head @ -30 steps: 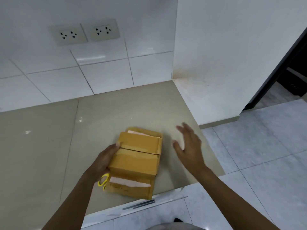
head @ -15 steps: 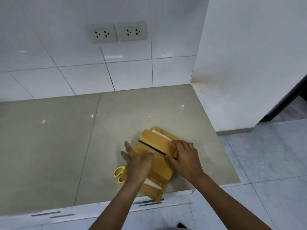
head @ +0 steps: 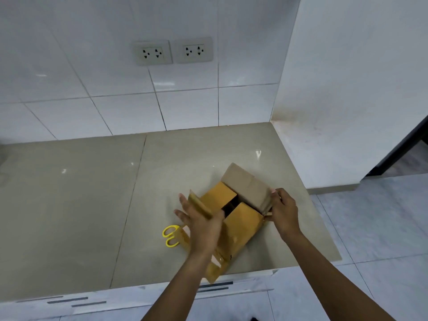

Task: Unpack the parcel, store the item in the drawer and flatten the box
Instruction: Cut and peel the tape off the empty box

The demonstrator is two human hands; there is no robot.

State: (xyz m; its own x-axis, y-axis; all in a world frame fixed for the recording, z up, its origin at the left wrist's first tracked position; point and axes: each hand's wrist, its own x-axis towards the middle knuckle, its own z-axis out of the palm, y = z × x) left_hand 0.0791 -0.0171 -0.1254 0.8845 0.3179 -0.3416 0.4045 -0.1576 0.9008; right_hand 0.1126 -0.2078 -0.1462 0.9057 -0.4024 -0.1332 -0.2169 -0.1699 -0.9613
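A small yellow-brown cardboard box [head: 240,222] lies on the beige countertop [head: 92,205] near its front right corner. Its two outer flaps are folded outward; the two inner flaps stay nearly shut over a dark gap, so the contents are hidden. My left hand [head: 199,222] holds the left flap, which stands upright against my palm. My right hand [head: 283,210] pinches the edge of the right flap, pulled back and showing its grey-brown inside.
Yellow-handled scissors [head: 171,236] lie on the counter just left of the box, partly under it. Drawer fronts with dark handle strips [head: 215,286] run below the counter edge. A tiled wall with two sockets [head: 173,52] is behind; a white wall stands to the right.
Both hands came onto the box top, then pulled the two outer flaps apart. The box has turned somewhat and the view shifted left.
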